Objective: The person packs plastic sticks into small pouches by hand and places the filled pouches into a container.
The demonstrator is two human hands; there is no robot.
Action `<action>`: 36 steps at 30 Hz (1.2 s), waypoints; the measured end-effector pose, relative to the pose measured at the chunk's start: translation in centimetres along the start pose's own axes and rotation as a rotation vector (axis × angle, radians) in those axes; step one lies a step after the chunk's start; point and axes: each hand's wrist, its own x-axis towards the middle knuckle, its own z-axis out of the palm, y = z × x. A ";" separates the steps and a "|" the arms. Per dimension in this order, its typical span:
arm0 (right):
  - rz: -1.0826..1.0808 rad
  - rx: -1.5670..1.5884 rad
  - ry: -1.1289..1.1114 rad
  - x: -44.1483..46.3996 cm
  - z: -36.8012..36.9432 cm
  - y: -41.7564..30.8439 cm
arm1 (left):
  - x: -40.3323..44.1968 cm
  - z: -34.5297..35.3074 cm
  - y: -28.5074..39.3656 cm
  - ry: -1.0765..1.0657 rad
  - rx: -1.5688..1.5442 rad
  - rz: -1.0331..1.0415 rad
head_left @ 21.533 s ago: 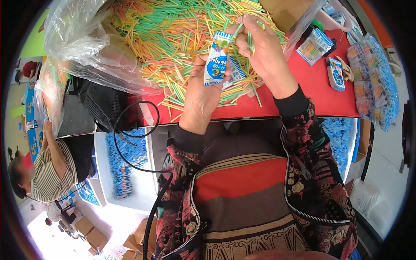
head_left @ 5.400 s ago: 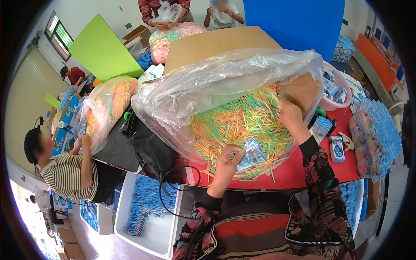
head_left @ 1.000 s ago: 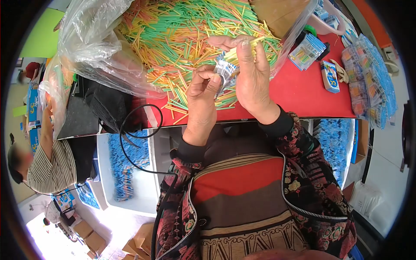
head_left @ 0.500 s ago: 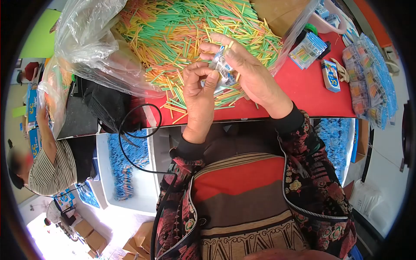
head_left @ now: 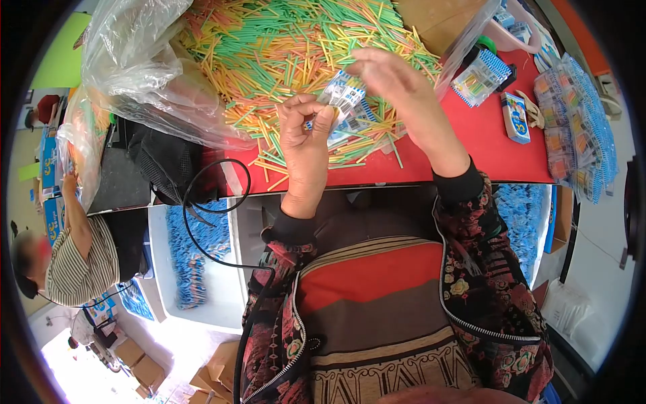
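A small clear and blue packet [head_left: 346, 95] with a barcode is pinched in my left hand [head_left: 304, 131], above the front of the pile. My right hand [head_left: 393, 81] is just right of the packet, blurred by motion, and whether its fingers hold anything cannot be made out. Under and behind both hands lies a wide pile of green, yellow and pink sticks [head_left: 269, 60]. Below the held packet, other blue-edged packets [head_left: 356, 118] rest on the sticks.
Clear plastic sheeting [head_left: 134, 74] covers the pile's left side. On the red table [head_left: 451, 151] are filled packets [head_left: 482, 77], a small box [head_left: 515, 118] and bundled packets [head_left: 575, 128]. A black cable [head_left: 192, 236] loops near the edge. A person in stripes [head_left: 81, 259] stands left.
My right hand has moved from against the packet up and to the right. The yellow sticks seen in it a second ago no longer show there. My left hand still grips the packet.
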 end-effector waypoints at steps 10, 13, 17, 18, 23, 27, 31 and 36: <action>-0.055 -0.075 -0.077 0.0 -0.3 -0.5 | 0.3 0.5 2.7 -0.125 0.116 -0.124; -0.054 -0.093 -0.089 -0.3 -0.2 -0.5 | 0.1 0.1 2.0 -0.202 -0.028 -0.334; 0.175 -0.086 -0.087 -0.7 -1.5 0.1 | -0.1 1.0 2.3 -0.125 -0.204 -0.231; 0.315 -0.107 -0.104 -0.8 -1.8 0.1 | 0.0 1.3 2.7 -0.115 -0.181 -0.233; 0.162 -0.130 -0.058 -1.4 -1.1 0.9 | 0.1 1.0 3.1 -0.197 0.004 -0.252; 0.242 -0.135 -0.052 -2.5 -1.0 0.9 | -0.3 1.0 2.4 -0.214 0.124 -0.273; 0.285 -0.042 -0.003 -4.2 -1.8 1.2 | -0.9 1.5 2.2 -0.305 0.150 -0.275; 0.194 -0.115 0.161 -6.2 -8.1 0.6 | -0.5 1.3 2.5 -0.309 0.102 -0.211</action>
